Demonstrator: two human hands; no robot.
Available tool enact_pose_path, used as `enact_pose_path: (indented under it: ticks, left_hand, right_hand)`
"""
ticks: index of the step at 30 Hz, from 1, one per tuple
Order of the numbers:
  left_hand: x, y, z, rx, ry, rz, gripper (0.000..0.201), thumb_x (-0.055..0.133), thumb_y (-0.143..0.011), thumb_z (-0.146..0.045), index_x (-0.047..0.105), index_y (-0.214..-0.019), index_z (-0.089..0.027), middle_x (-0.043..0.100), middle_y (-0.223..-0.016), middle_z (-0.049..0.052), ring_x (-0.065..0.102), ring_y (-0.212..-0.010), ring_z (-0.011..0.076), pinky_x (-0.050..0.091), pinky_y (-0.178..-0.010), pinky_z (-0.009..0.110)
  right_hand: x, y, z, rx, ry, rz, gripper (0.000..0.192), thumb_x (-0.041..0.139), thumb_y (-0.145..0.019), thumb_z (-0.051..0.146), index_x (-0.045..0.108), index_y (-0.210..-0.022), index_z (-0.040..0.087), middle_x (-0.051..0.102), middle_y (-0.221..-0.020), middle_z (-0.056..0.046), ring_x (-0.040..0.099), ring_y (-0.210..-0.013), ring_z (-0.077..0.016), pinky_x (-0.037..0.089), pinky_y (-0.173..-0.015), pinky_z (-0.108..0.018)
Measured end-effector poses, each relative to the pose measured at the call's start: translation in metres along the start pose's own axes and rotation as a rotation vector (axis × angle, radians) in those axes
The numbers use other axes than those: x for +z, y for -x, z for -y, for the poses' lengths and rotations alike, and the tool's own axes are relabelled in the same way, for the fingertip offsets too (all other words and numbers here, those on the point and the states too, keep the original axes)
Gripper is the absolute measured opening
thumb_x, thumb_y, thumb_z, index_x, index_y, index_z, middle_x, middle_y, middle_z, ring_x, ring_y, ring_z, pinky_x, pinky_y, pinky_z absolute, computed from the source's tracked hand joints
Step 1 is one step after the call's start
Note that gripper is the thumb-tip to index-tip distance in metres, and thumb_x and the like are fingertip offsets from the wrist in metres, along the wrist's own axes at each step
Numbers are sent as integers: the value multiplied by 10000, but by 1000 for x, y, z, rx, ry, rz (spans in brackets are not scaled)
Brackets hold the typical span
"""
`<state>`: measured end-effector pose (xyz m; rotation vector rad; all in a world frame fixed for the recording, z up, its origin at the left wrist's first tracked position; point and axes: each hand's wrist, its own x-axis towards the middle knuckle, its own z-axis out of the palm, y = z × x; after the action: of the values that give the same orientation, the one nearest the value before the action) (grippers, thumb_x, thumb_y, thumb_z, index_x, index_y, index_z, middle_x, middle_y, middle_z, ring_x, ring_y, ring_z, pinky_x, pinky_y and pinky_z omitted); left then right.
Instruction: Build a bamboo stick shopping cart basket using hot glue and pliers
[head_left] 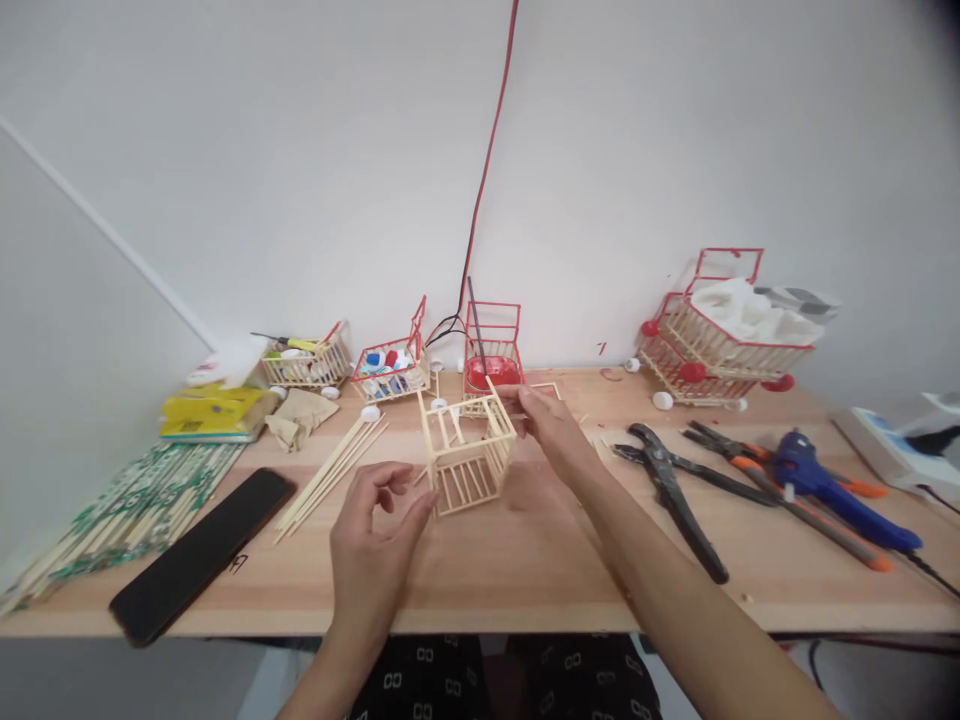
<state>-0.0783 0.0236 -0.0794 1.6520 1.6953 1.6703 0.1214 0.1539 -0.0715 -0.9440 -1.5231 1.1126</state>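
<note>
Pinched at its far upper corner by the fingertips of the right hand (551,425), a small open cage of pale wooden sticks (468,455) stands tilted near the middle of the light wooden bench (525,570). The left hand (375,530) sits just beside the cage's near left corner, thumb and forefinger curled towards each other with a gap between them, gripping nothing; whether the thumb tip touches the frame cannot be told. Left of the cage lies a loose bundle of plain wooden sticks (330,465), and beyond it a black flat phone (202,555) near the front left edge, beside a heap of green-and-white wrapped chopsticks (120,515) at the left end. Along the back edge stand three small stick baskets with red trim (390,372), one holding coloured bottle caps, and a red round dish (493,372) inside another frame. Towards the back right corner rests a larger red-wheeled stick cart (712,345) filled with white material. Right of the hands lie black pliers (671,490), orange-handled cutters (757,470) and a blue glue gun (832,490).
</note>
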Motion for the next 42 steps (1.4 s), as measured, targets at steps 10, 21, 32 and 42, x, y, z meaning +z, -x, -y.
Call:
enact_pose_path:
  ticks: [10, 21, 32, 42]
  left_hand:
    - [9, -25, 11, -26, -29, 122, 131, 625, -846, -342, 593, -877, -219, 569, -739, -15, 523, -700, 164, 393, -675, 269]
    - [6, -70, 42, -88, 239, 233, 127, 630, -792, -260, 675, -847, -155, 655, -806, 26, 575, -770, 165, 424, -725, 265]
    - [-4, -43, 17, -310, 383, 22, 196, 662, -818, -352, 655, -842, -158, 586, -691, -16, 482, -607, 82, 390, -585, 188]
    - [4, -48, 6, -467, 760, 537, 313, 634, -843, -404, 614, -692, -130, 583, -636, 7, 467, -493, 63, 330, -451, 185]
  right_hand:
    - [-3, 14, 13, -93, 151, 133, 323, 481, -915, 399, 658, -1052, 166, 598, -783, -20, 526, -666, -134, 425, -640, -263]
    - [-6, 18, 12, -57, 88, 469, 338, 580, -868, 465, 711, -990, 179, 715, -1030, -87, 633, -1019, -231, 465, -917, -373]
    - [-7, 17, 10, 17, 172, 425, 382, 553, -880, 510, 721, -928, 169, 713, -951, -81, 617, -847, -196, 464, -746, -309]
    - [-14, -6, 38, 297, -100, 300, 497, 587, -827, 600, 701, -1021, 157, 666, -956, -101, 559, -799, -164, 363, -597, -252]
